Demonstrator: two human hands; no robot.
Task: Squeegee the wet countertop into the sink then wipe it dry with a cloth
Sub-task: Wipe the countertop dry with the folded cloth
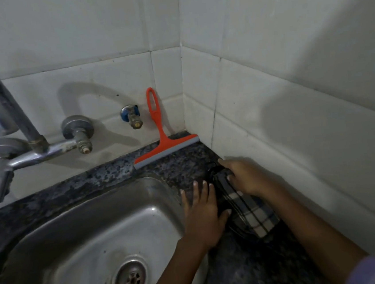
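A checked cloth lies bunched on the narrow strip of dark speckled worktop between the steel sink and the tiled side wall, as the drying stage of the job appears under way. The right hand presses down on the cloth's far end, fingers curled over the fabric and closed on it. The left hand lies flat beside it, fingers spread on the stone at the sink's rim, its thumb touching the cloth's near edge without gripping.

The cloth looks soft, light and limp; it should fold and drag under a palm rather than slide stiffly, and is probably best held flat from above, with a bunched end pinched when it needs lifting.

The orange squeegee stands in the back corner, blade on the worktop and looped handle leaning against the back wall tiles, well clear of both hands, which suggests the scraping is done. A chrome tap juts out over the basin on the left, with a small valve on the wall beside the squeegee handle. The drain sits near the bottom of the frame.
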